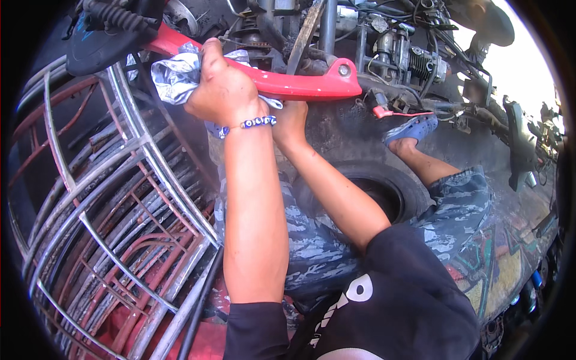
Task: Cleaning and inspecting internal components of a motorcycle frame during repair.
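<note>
A long red painted metal arm [300, 86], with a bolted lug at its right end, crosses the upper middle of the view. My left hand [228, 87] is closed around a crumpled silvery-grey rag [175, 77] and presses it against the arm, thumb on top. A beaded blue-and-white bracelet circles that wrist. Just beneath the arm, to the right of the left wrist, is my right hand [292, 123]. Its fingers disappear behind the arm and cloth, so what they grip is hidden. A black ribbed rubber boot [120, 17] and a dark panel [99, 51] adjoin the arm's left end.
Stacked curved metal frames [144, 150] fill the left side. Greasy engine parts [390, 51] and cables lie beyond the arm. A tyre [393, 186] rests on the ground between my legs; a blue clog [414, 129] is on my foot. A red-capped cable [384, 112] lies nearby.
</note>
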`<action>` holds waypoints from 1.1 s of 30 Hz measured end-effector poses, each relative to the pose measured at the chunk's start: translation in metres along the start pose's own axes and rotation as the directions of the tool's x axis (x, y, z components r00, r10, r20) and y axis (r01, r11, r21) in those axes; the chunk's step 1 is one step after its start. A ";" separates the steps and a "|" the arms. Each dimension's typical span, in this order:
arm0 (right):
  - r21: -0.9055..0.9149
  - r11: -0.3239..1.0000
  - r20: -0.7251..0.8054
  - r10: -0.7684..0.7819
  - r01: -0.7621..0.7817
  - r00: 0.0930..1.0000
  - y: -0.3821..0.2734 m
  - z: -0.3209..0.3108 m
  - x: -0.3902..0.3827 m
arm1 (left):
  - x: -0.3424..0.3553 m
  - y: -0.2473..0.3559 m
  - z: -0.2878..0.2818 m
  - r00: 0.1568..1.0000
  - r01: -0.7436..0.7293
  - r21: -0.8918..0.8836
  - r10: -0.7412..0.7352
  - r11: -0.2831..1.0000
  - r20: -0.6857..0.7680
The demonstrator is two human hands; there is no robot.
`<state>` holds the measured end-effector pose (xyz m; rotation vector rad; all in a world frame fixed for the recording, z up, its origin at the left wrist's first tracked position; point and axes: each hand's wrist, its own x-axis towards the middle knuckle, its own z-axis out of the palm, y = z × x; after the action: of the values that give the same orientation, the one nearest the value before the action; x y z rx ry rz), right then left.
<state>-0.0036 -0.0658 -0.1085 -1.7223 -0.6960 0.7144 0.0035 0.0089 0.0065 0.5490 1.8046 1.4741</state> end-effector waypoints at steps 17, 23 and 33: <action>0.645 0.736 0.047 0.231 -0.206 0.972 0.010 -0.006 -0.003 | 0.006 -0.005 0.000 0.999 0.006 -0.088 -0.002 0.996 0.036; 0.796 0.510 0.198 0.288 -0.325 0.937 0.010 -0.013 0.001 | 0.001 -0.004 0.001 0.999 0.015 -0.090 -0.011 0.996 0.047; 0.808 0.468 0.191 0.365 -0.357 0.911 0.002 -0.005 0.019 | 0.002 -0.002 0.001 0.999 0.016 -0.068 -0.012 0.998 0.052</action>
<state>0.0129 -0.0554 -0.1115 -0.9382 0.0997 1.1110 0.0038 0.0104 0.0043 0.5346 1.7083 1.4933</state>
